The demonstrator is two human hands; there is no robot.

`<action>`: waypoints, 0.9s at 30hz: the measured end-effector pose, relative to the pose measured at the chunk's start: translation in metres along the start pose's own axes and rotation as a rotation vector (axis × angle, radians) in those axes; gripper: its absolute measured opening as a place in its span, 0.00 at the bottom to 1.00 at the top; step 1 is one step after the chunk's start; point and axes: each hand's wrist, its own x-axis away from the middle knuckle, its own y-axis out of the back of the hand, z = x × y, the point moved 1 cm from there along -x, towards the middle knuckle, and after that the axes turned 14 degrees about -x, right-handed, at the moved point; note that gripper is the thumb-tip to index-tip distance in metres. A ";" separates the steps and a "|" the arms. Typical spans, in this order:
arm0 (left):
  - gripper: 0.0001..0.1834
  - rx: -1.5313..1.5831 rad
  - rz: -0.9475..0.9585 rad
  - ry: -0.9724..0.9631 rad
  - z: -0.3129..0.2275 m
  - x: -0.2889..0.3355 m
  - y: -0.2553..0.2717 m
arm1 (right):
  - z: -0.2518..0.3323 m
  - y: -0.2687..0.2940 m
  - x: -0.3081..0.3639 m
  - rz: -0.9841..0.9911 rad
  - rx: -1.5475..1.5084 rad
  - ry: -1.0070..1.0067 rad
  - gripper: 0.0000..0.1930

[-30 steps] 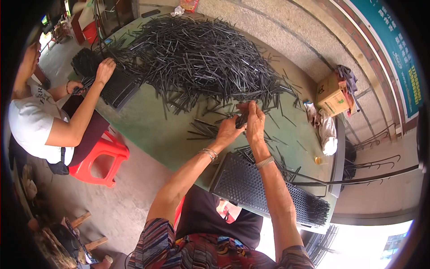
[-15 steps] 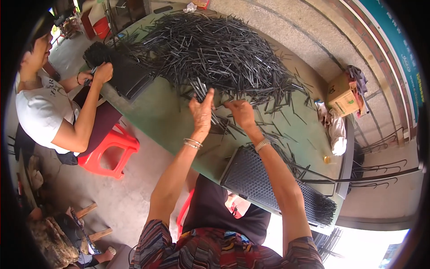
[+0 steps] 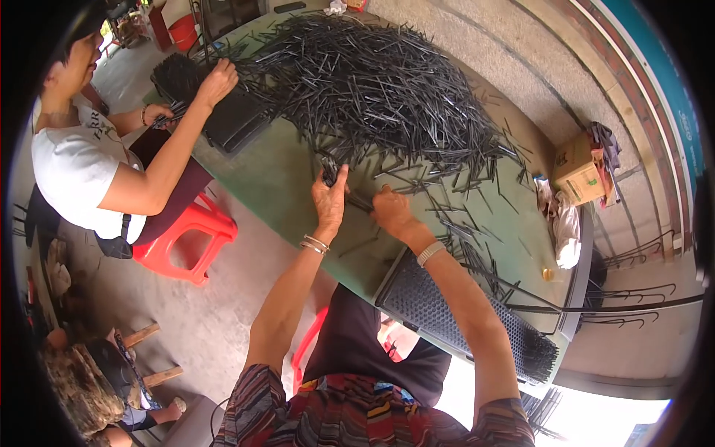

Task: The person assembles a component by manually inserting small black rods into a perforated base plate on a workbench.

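Note:
Closed around a bundle of thin black sticks, my left hand is held above the green table, just in front of a big heap of the same sticks. To its right, my right hand has its fingers drawn together in a pinch. Dark sticks show beside those fingertips, but whether they are gripped or lie behind is unclear. Under my right forearm lies a black perforated tray full of small holes, with upright black sticks packed at its right end.
At the left a co-worker sits on a red plastic stool, beside another black tray. A cardboard box and a white cloth are at the right. A long dark rod crosses the table's right edge.
My left hand has tipped its bundle and come slightly down and left. The right hand has dropped a little nearer to me. The co-worker's hand has reached out over their tray.

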 end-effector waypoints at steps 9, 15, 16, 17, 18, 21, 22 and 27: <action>0.15 0.510 0.085 0.486 -0.015 0.017 0.000 | -0.003 -0.014 -0.007 -0.115 0.107 -0.026 0.13; 0.16 0.598 0.236 0.658 -0.007 0.032 -0.015 | -0.060 0.018 -0.011 -0.307 -0.158 0.081 0.14; 0.16 0.598 0.225 0.658 -0.002 0.031 -0.014 | -0.048 0.031 -0.011 -0.301 -0.161 0.089 0.14; 0.18 0.627 0.264 0.655 0.006 0.028 -0.008 | -0.022 0.055 -0.009 -0.112 -0.452 -0.007 0.15; 0.21 0.661 0.331 0.654 0.003 0.028 -0.014 | -0.011 0.076 -0.002 0.067 -0.728 -0.128 0.16; 0.24 0.723 0.406 0.638 -0.007 0.031 -0.035 | -0.022 0.065 -0.005 0.072 -0.971 -0.141 0.15; 0.23 0.770 0.443 0.641 -0.009 0.032 -0.040 | -0.021 0.061 -0.006 -0.005 -1.058 -0.151 0.14; 0.21 0.775 0.394 0.586 0.013 0.022 -0.041 | -0.009 0.046 -0.003 -0.085 -1.167 -0.107 0.16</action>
